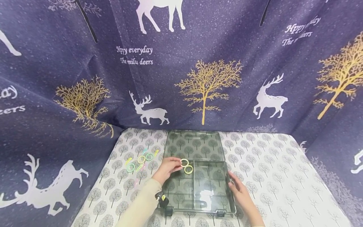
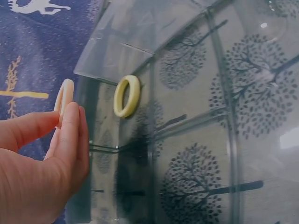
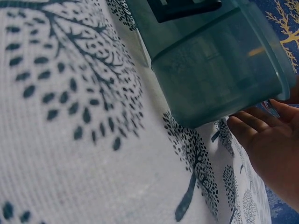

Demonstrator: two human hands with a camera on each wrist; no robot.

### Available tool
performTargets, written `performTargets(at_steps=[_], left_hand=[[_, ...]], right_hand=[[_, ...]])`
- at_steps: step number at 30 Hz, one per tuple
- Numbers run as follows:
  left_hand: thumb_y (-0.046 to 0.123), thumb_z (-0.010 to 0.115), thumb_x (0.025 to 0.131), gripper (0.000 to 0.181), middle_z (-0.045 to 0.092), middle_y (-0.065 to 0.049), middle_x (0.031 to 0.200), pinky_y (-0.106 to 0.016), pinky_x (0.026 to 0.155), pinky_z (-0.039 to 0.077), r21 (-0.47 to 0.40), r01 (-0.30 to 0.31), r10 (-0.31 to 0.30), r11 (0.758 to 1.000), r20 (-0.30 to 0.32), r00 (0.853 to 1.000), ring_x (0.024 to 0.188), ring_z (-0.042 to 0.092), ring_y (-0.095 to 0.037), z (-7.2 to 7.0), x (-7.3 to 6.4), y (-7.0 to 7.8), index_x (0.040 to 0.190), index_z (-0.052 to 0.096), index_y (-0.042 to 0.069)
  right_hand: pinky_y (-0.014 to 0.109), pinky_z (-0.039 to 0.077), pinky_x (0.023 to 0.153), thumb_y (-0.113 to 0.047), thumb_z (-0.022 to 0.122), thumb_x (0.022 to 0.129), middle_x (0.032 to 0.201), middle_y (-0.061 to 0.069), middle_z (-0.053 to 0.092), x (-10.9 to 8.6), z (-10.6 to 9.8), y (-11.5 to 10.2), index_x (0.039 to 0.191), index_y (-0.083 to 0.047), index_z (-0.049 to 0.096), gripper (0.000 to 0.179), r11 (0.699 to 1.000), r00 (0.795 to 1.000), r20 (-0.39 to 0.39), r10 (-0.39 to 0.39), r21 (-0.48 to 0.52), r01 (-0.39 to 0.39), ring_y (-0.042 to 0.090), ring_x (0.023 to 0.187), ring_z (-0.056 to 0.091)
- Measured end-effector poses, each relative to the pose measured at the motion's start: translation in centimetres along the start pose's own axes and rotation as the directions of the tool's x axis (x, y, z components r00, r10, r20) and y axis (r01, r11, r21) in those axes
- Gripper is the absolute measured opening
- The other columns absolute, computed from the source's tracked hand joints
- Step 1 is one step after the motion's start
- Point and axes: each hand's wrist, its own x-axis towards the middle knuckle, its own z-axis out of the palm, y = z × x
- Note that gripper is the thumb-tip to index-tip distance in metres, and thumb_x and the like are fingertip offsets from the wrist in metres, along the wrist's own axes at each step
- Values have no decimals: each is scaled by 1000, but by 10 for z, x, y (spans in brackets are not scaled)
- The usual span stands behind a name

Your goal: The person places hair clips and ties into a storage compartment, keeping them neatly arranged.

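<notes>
My left hand (image 1: 169,167) pinches a pale cream hair tie (image 1: 184,162) between thumb and fingertips, over the back left of a see-through grey-green plastic box (image 1: 210,186). Close by, a yellow-green hair tie (image 1: 188,169) lies in the box's left compartment; the left wrist view shows this yellow hair tie (image 2: 127,96) just beyond the fingers. My right hand (image 1: 239,189) rests at the box's right side. In the right wrist view its fingers (image 3: 252,123) lie fairly straight against the outer wall, with the thumb partly out of frame near the rim.
The box's lid (image 1: 194,145) lies folded back behind it, and latches (image 1: 168,212) are on its front edge. Left of it, several hair ties (image 1: 130,167) and small coloured hair clips (image 1: 156,153) lie scattered on the tree-print tablecloth (image 1: 272,176). A deer-print curtain (image 1: 227,47) hangs behind.
</notes>
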Motion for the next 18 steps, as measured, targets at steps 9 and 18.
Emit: performTargets(at_steps=[9, 18], left_hand=[[-16, 58, 83, 26, 62, -32, 104, -26, 75, 60, 6, 30, -30, 1000, -9, 1000, 83, 70, -28, 3, 7, -10, 109, 57, -21], [-17, 59, 81, 25, 64, -31, 99, -26, 73, 61, 57, 62, -61, 996, -35, 998, 72, 69, -19, 6, 8, -11, 105, 59, -21]], right_hand=[[56, 21, 115, -18, 46, 100, 154, 20, 25, -1, 0, -1, 148, -10, 34, 50, 1000, 1000, -5, 11, -11, -11, 42, 141, 21], [55, 24, 113, -19, 47, 100, 153, 21, 28, -2, 0, -1, 147, -8, 35, 50, 999, 1000, -20, -20, -44, 20, 42, 139, 23]])
